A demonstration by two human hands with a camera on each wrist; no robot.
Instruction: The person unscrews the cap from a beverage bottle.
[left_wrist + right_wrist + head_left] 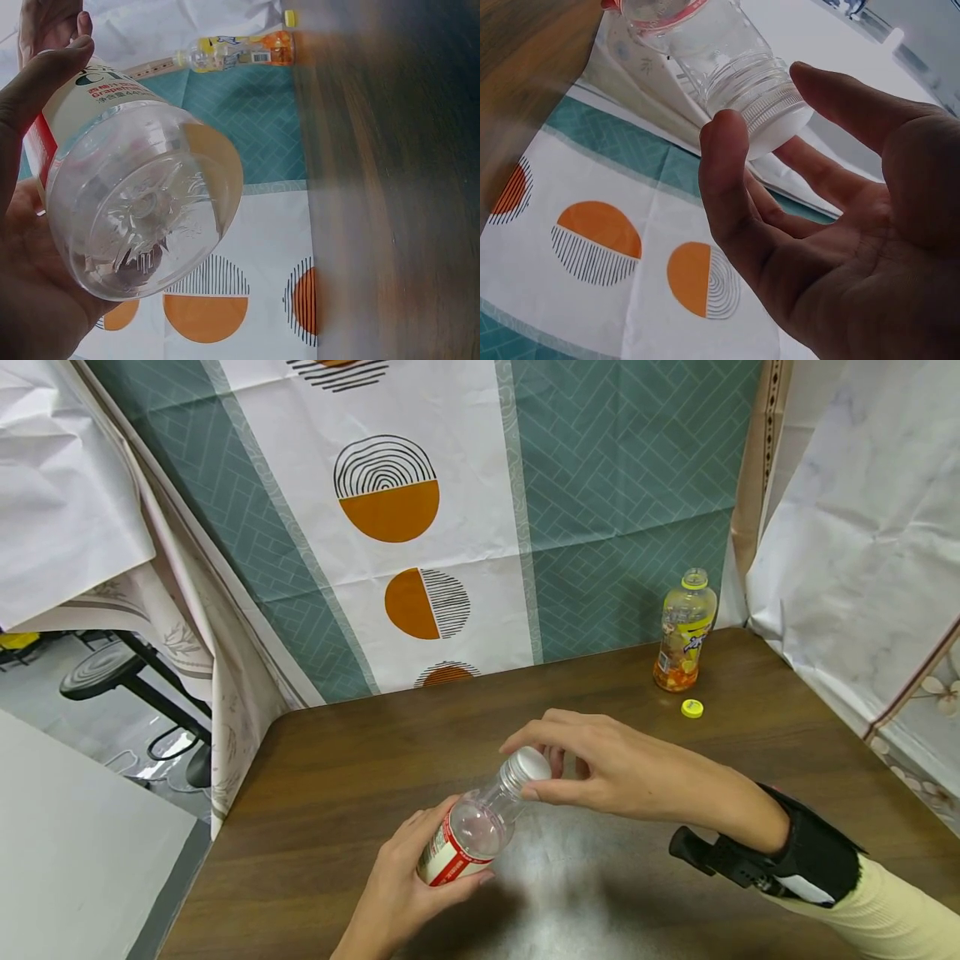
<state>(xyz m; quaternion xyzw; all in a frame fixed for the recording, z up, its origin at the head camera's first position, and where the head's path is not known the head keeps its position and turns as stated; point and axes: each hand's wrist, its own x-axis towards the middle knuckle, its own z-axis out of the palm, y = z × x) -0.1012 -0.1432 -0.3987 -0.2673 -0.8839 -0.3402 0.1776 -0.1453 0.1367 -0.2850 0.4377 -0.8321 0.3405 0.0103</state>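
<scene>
A clear plastic bottle (480, 827) with a red and cream label tilts up to the right over the table. Its body is gripped by my left hand (408, 877), thumb on the near side and fingers round the far side. The clear base of the bottle (150, 202) faces the left wrist camera, and no drink shows inside. On the bottle's neck sits a white cap (534, 764). My right hand (600, 764) has its thumb and index finger at opposite sides of this cap (780, 131), with the other fingers curled behind it.
Toward the back right of the brown table (360, 777) stands an uncapped bottle (686, 631) with a yellow label and some orange contents. A yellow cap (692, 708) lies in front of it. Patterned cloth (630, 510) hangs behind the table.
</scene>
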